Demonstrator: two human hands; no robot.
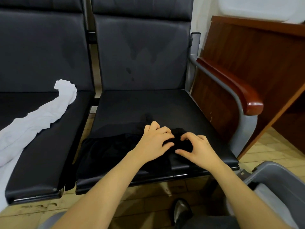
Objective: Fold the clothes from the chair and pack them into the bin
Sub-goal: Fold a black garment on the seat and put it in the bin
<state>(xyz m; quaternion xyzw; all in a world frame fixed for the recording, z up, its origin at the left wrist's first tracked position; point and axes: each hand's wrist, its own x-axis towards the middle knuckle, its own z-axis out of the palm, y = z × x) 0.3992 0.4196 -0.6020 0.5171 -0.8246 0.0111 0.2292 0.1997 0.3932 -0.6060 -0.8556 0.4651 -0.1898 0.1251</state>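
Hands, left [153, 142] and right [196, 149], pinch crumpled black cloth [115, 149] on leathery seat [148, 104].

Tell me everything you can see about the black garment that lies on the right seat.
The black garment is thin, dark cloth, crumpled and partly bunched, not yet folded neatly. It lies across the front of the right seat, and its left end hangs over the seat's edge into the gap between the two seats. Its shape and type cannot be told against the black seat. The left hand and the right hand both rest on its right part, fingers curled into the cloth as if gathering it.
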